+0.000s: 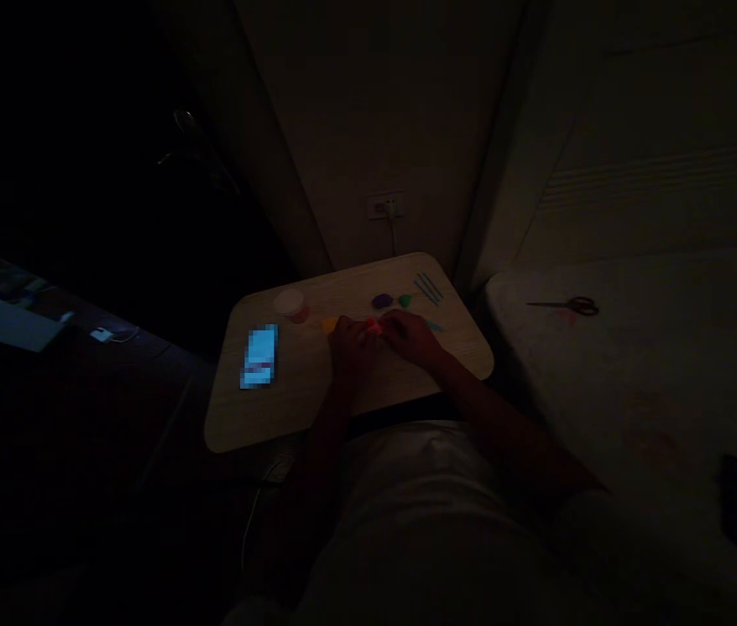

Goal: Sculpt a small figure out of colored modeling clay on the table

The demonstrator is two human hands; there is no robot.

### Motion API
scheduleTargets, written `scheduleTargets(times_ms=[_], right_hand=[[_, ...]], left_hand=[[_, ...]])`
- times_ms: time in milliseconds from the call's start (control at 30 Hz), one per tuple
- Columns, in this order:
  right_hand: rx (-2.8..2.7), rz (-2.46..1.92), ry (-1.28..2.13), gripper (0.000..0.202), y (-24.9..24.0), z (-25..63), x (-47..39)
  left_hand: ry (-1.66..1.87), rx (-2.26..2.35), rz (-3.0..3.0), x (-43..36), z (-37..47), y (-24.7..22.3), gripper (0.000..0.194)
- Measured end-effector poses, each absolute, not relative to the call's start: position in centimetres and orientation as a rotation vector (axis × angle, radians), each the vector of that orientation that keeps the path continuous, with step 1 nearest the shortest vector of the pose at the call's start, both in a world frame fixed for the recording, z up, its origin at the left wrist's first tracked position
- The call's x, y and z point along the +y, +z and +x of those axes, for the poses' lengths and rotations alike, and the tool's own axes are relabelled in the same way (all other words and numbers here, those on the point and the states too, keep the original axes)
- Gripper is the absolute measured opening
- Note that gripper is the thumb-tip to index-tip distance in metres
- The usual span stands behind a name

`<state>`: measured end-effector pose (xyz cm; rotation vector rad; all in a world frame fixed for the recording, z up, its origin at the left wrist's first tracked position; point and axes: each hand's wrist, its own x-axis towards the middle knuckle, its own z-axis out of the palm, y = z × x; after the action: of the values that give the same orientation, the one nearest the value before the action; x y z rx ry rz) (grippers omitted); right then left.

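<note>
Over the middle of a small wood-grain table [303,391], my left hand [350,348] and my right hand [413,337] meet around a small soft red lump [375,326], which looks like modelling clay. Fingers of both hands are closed on it, and they hide part of it. A yellow lump [328,325] lies just left of my left hand. Beyond my right hand rest a purple lump [382,301] and a green lump [405,300]. Dim light blurs the fine detail of the fingers.
A lit phone [260,356] lies on the table's left side, near a white-lidded tub [290,303]. Several thin blue sticks [429,289] lie at the back right. Scissors [574,305] rest on a pale surface to the right. A wall socket [385,205] holds a plugged cable.
</note>
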<state>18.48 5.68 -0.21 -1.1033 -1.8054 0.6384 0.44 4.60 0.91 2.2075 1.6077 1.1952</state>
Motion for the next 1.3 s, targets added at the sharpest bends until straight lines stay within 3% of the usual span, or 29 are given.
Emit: scheduleTargets(times_ms=[1000,1300], right_hand=[[-1.690,-1.083,0.642,0.011,0.49,18.89,5.51],[-1.635,-0.980,0.742,0.026,0.15,18.71,5.58]], left_hand=[[1.155,1.621,2.216,4.25,0.60,1.56,0.020],[1.169,1.545,2.258,4.16,0.47,1.30,0.017]])
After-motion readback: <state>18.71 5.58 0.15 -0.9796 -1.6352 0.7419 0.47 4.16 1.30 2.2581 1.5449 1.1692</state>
